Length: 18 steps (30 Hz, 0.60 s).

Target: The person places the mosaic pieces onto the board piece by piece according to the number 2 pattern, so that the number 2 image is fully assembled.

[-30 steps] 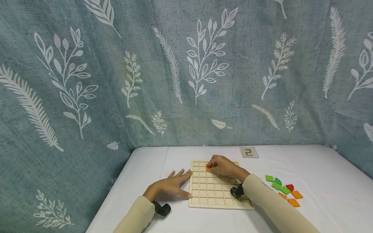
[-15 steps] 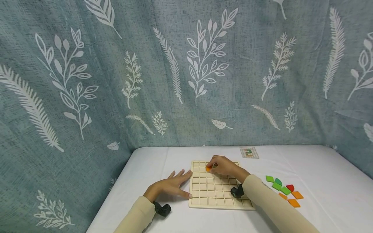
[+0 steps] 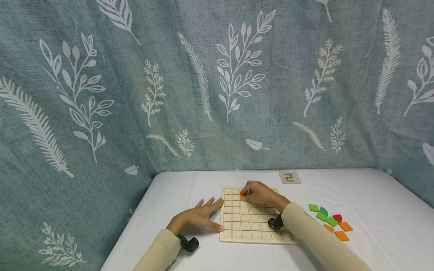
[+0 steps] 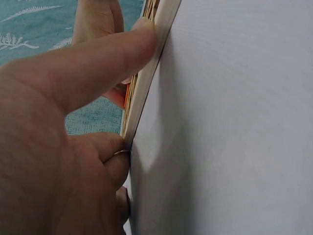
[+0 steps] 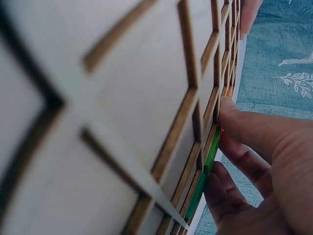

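A pale wooden grid board (image 3: 249, 235) lies on the white table in the head view. My left hand (image 3: 200, 216) is spread with straight fingers, thumb and fingertips touching the board's left edge. Over the far rows, my right hand (image 3: 260, 192) has its fingers curled, with thumb and index finger at an orange tile (image 3: 242, 196). The right wrist view shows a bright green tile (image 5: 212, 151) and a darker green tile (image 5: 195, 196) in the cells beneath this hand. Much of the orange tile is hidden by the fingers.
To the right of the board lie several loose tiles: green tiles (image 3: 332, 221), a teal rounded piece (image 3: 323, 210), a red rounded piece (image 3: 337, 218) and orange tiles (image 3: 341, 236). A small pattern card (image 3: 289, 177) lies beyond the board. A leaf-print curtain (image 3: 217, 94) hangs behind the table.
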Each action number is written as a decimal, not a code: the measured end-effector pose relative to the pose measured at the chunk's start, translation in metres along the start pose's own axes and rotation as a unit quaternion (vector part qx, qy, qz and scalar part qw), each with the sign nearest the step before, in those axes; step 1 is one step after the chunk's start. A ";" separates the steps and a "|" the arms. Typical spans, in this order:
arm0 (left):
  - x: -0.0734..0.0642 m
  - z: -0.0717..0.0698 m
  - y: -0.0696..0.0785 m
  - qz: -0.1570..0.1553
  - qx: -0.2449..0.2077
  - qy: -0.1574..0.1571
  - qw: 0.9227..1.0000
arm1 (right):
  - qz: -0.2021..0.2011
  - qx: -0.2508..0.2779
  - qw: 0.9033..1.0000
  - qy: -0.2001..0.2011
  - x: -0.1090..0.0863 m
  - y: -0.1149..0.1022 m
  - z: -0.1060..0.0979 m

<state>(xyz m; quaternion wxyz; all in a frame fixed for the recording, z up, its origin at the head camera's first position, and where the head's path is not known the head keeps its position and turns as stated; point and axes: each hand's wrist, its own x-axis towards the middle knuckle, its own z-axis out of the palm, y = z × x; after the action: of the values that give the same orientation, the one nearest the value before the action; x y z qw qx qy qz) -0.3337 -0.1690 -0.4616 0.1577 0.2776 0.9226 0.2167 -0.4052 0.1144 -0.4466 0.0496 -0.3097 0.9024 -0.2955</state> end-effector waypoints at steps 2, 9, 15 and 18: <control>0.000 0.000 0.000 0.000 0.001 0.001 1.000 | -0.001 -0.005 1.000 0.001 0.001 0.000 0.000; 0.000 0.002 -0.001 0.001 -0.002 -0.002 1.000 | -0.040 -0.028 0.999 0.000 -0.001 -0.002 0.000; 0.000 0.001 -0.001 0.003 -0.003 -0.004 1.000 | -0.071 -0.038 0.997 0.001 -0.002 0.000 -0.003; 0.001 0.001 -0.002 0.001 -0.003 -0.003 1.000 | -0.056 -0.017 0.998 0.008 -0.002 -0.001 -0.008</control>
<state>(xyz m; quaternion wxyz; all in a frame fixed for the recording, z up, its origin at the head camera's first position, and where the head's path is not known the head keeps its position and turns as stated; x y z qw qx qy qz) -0.3349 -0.1702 -0.4635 0.1612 0.2787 0.9212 0.2186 -0.4053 0.1191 -0.4403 0.0205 -0.3579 0.8891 -0.2846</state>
